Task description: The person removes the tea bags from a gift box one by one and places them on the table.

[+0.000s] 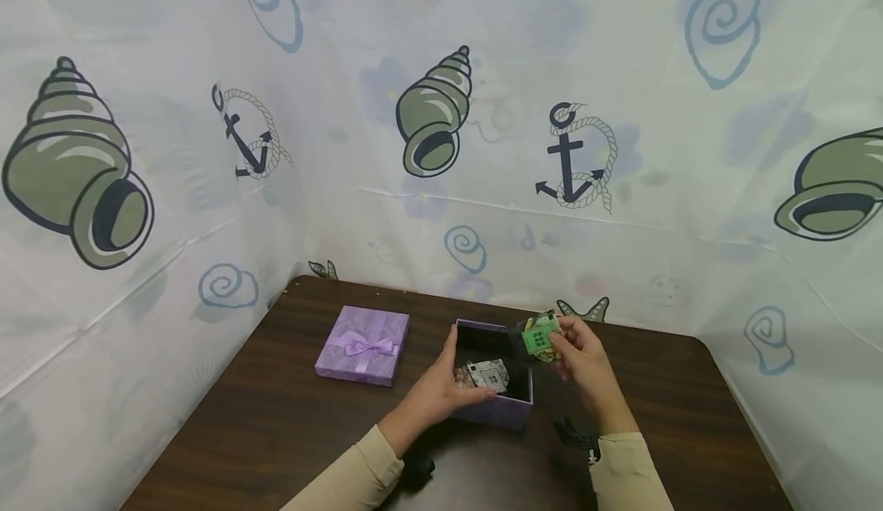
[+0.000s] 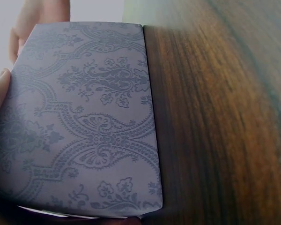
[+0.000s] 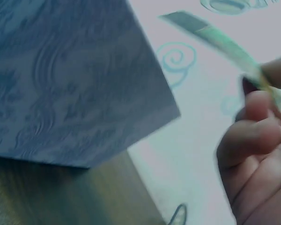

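Observation:
A purple open-topped box with a black inside stands on the table in the head view. My left hand grips its near left corner, thumb along the front rim and fingers at the left wall. The patterned box wall fills much of the left wrist view. Above the box's right edge, my right hand pinches a small flat packet with a green label between thumb and fingers. Inside the box lie a grey-white packet with printed marks and a pinkish-brown one beside it.
A purple lid with a ribbon bow lies on the dark wooden table, left of the box. White cloth printed with shells and anchors hangs behind the table and at both sides. Dark straps sit near the wrists.

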`<state>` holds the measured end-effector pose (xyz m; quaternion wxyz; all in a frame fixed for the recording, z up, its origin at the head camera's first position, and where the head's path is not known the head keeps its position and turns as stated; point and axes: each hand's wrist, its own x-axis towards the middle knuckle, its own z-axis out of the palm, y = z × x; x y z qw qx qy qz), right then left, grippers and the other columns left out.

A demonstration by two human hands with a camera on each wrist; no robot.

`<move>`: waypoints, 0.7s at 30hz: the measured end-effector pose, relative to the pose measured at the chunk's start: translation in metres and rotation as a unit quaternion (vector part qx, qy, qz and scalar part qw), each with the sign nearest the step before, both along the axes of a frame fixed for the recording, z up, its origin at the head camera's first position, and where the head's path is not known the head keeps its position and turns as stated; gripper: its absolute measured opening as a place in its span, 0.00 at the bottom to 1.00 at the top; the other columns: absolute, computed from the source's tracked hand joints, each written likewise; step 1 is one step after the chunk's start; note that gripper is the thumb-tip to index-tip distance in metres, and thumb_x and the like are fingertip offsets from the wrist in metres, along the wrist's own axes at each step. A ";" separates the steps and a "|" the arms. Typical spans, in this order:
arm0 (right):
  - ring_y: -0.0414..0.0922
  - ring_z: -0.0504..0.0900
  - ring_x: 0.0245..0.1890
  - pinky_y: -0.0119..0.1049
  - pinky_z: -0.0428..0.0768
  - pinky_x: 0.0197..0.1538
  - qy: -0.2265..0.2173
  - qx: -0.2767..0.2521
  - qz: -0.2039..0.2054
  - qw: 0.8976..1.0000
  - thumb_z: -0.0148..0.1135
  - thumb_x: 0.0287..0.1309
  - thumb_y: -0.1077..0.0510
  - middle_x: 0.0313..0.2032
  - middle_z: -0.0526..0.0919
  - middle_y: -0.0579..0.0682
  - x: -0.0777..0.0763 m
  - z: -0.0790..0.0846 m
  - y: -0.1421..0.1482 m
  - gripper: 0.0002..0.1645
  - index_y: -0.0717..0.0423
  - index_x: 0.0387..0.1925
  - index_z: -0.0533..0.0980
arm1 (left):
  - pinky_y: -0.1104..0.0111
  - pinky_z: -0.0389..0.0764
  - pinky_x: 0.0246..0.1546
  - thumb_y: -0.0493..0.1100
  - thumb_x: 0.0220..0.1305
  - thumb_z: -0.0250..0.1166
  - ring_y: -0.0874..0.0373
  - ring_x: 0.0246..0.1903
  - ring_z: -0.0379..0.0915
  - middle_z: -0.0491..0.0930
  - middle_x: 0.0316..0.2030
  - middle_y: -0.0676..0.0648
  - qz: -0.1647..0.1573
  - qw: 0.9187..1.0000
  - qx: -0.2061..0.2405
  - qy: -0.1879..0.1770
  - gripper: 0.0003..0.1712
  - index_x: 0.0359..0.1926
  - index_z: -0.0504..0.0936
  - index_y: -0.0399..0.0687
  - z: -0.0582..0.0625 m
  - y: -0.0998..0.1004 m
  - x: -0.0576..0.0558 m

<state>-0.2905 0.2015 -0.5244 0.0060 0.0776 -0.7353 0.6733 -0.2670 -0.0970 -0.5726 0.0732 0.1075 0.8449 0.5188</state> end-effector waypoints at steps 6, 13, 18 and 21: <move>0.36 0.69 0.19 0.28 0.71 0.19 0.028 -0.197 -0.056 0.978 0.53 0.87 0.54 0.37 0.79 0.43 -0.002 -0.032 0.024 0.14 0.54 0.64 0.71 | 0.36 0.73 0.72 0.69 0.55 0.83 0.36 0.79 0.66 0.52 0.87 0.39 0.004 1.000 -0.001 -0.002 0.81 0.87 0.27 0.82 0.000 0.002 -0.001; 0.36 0.72 0.21 0.29 0.73 0.22 0.012 -0.259 -0.093 0.961 0.51 0.87 0.52 0.40 0.81 0.43 -0.007 -0.084 0.047 0.18 0.56 0.66 0.70 | 0.37 0.72 0.73 0.69 0.55 0.83 0.36 0.80 0.65 0.52 0.87 0.39 0.002 1.000 0.000 0.000 0.81 0.87 0.28 0.80 0.000 0.003 0.000; 0.35 0.81 0.28 0.28 0.82 0.27 -0.019 -0.245 -0.127 0.961 0.58 0.83 0.54 0.43 0.83 0.41 -0.015 -0.090 0.047 0.21 0.59 0.67 0.66 | 0.38 0.73 0.72 0.70 0.55 0.83 0.37 0.78 0.67 0.53 0.87 0.38 0.006 1.000 -0.005 0.000 0.80 0.86 0.27 0.83 0.000 0.001 0.000; 0.35 0.86 0.35 0.29 0.86 0.34 -0.024 -0.242 -0.126 0.962 0.62 0.81 0.58 0.46 0.84 0.41 -0.018 -0.091 0.048 0.24 0.63 0.67 0.64 | 0.38 0.74 0.71 0.70 0.55 0.83 0.36 0.77 0.69 0.55 0.86 0.36 0.008 1.000 -0.007 0.005 0.81 0.87 0.27 0.83 0.001 0.002 0.000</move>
